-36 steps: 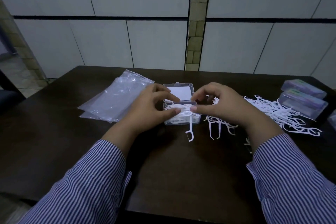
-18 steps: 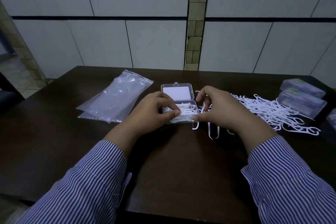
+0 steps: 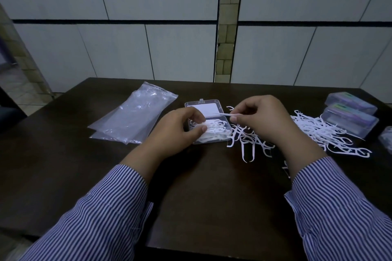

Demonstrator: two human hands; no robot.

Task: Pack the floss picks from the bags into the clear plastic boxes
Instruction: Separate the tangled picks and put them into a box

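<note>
A small clear plastic box (image 3: pixel 220 136) lies open at the table's centre, its lid (image 3: pixel 209 108) folded back and white floss picks (image 3: pixel 214 129) inside. My left hand (image 3: pixel 176 131) is at the box's left end, thumb and fingers pinching the picks in it. Just right of the box my right hand (image 3: pixel 261 121) is raised and pinches a single floss pick (image 3: pixel 224 114) whose thin end points left over the box. Loose floss picks (image 3: pixel 320 131) are spread in a pile to the right, partly hidden by my right hand.
Empty clear plastic bags (image 3: pixel 131 116) lie to the left of the box. Two closed boxes (image 3: pixel 350 116) with coloured labels sit at the far right, and another clear item (image 3: pixel 387 140) is cut off by the frame edge. A tiled wall stands behind the dark table (image 3: pixel 212 197).
My right hand has lifted off the box's front edge and now pinches one pick above the box. My left hand has stayed at the box's left end.
</note>
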